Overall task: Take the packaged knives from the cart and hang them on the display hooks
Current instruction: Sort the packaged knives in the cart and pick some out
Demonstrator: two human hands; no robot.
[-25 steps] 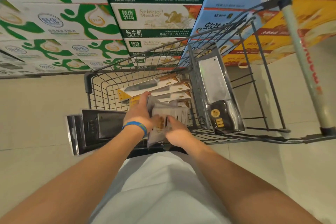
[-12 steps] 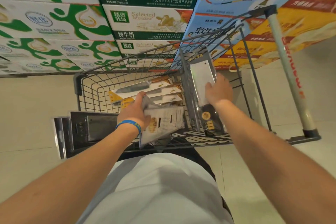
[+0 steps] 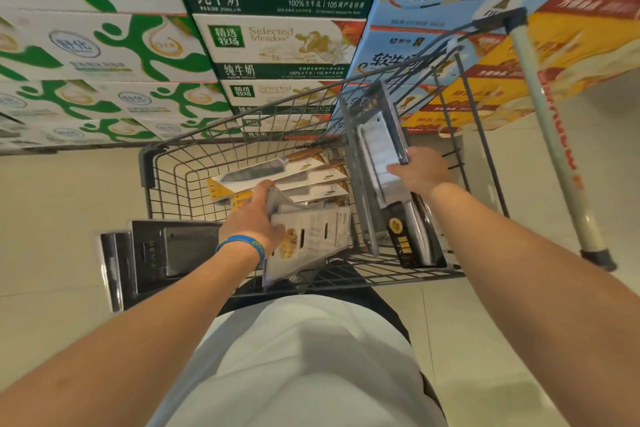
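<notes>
A wall of stacked milk cartons [image 3: 277,45], printed in green, white, blue and orange, is seen beyond a pale tiled floor [image 3: 62,204]. In front of it a wire shopping cart [image 3: 221,135] is stood, its pale handle bar [image 3: 547,135] off to the right. The packaged knives are found in and around this cart.

A long clear cleaver pack [image 3: 377,149] is held upright and slightly tilted at the right end of the basket, with its black handle end down near the wire floor. Flat black packs [image 3: 166,253] are seen just beside the cart's near left corner; what carries them cannot be told. Several carded knives [image 3: 277,177] on white and yellow backing are laid overlapping inside the basket.

A bundle of blister packs [image 3: 311,236] is raised over the near end of the basket.

The right grip [image 3: 422,172] is closed round the right edge of the cleaver pack, with the fingers curled behind it. The left grip [image 3: 256,215] is closed on the bundle of blister packs at its left edge. A blue wristband [image 3: 242,244] is worn on the left wrist.
</notes>
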